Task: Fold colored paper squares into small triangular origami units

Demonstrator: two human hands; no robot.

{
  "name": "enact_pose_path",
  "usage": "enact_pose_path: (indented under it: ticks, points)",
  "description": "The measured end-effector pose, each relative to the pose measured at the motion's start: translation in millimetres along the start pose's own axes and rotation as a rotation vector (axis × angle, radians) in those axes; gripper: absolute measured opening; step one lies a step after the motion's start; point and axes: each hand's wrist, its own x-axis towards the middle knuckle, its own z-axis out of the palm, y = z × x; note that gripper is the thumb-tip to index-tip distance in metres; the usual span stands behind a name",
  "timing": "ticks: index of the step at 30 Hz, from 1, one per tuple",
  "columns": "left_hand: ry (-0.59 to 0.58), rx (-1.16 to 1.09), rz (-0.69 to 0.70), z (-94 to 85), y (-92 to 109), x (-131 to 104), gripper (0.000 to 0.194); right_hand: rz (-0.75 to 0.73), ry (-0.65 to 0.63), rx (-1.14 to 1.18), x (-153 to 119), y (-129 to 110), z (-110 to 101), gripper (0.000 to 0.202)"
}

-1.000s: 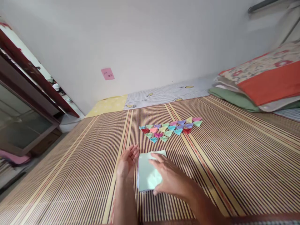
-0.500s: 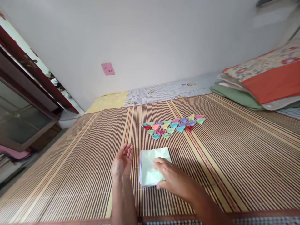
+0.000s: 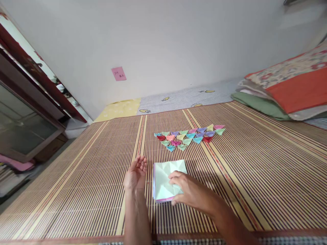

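In front of me on the striped mat lies a stack of square paper sheets (image 3: 162, 180), with a creased light green sheet on top. My right hand (image 3: 187, 189) reaches over its right side, fingertips on the green sheet and thumb at the lower right edge. A pink edge shows beneath the green sheet along the bottom. To the left of the stack, my left hand (image 3: 136, 173) rests palm up, fingers loosely curled and holding nothing. Beyond the stack, several small folded paper triangles (image 3: 188, 141) in many colours lie in rows.
The striped mat (image 3: 102, 177) covers the bed. Folded bedding (image 3: 298, 88) is piled at the right. Against the white wall (image 3: 178, 44) runs a checked sheet (image 3: 176, 100), and a pink note (image 3: 119, 73) is stuck above it. A glass-fronted cabinet (image 3: 22, 119) stands at left.
The top green sheet has shifted slightly away from me under my right fingers, baring a pink edge at the bottom. My left hand stays beside the stack. The view has tilted slightly.
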Motion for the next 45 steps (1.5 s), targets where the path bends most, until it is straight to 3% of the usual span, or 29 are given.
enact_pose_path:
  ticks: [3, 6, 8, 14, 17, 22, 25, 27, 34, 40, 45]
  points:
    - [-0.005, 0.019, 0.0, 0.3, -0.7, 0.4, 0.012, 0.0, -0.002, 0.003, -1.1, -2.4, -1.2, 0.029]
    - [-0.004, 0.047, 0.011, 1.3, -2.0, 0.2, 0.012, -0.037, 0.002, 0.031, -1.3, -4.2, -2.1, 0.012]
    - [-0.009, 0.071, 0.029, 2.5, -3.0, -0.7, 0.014, -0.084, 0.03, 0.098, 0.0, -4.5, -2.9, 0.017]
    - [-0.087, 0.168, 0.149, 10.0, -5.0, -6.2, 0.007, -0.039, 0.398, 0.289, 9.3, 5.8, -16.5, 0.032]
    - [-0.15, 0.224, 0.209, 18.6, -8.1, -13.6, 0.017, 0.0, 0.541, 0.358, 13.2, 15.1, -28.1, 0.038]
    - [-0.367, 0.443, 0.203, 40.2, -23.1, -38.1, 0.052, 0.071, 0.695, 0.899, 17.9, 18.2, -31.4, 0.05]
    - [-0.502, 0.511, 0.098, 51.0, -33.0, -51.9, 0.052, 0.138, 0.74, 1.203, 20.1, 11.2, -26.7, 0.052]
    - [-0.517, 0.472, 0.032, 54.8, -36.2, -56.2, 0.05, 0.157, 0.723, 1.278, 20.8, 7.5, -25.3, 0.052]
    - [-0.374, 0.422, 0.091, 53.3, -30.0, -54.6, 0.038, 0.004, 0.65, 0.941, 17.4, 14.6, -32.5, 0.039]
    - [-0.356, 0.441, 0.084, 52.3, -28.5, -54.7, 0.04, -0.032, 0.658, 0.726, 15.7, 19.6, -38.3, 0.036]
    - [-0.354, 0.461, 0.15, 47.3, -24.8, -49.7, 0.033, -0.044, 0.703, 0.696, 16.0, 25.7, -42.4, 0.035]
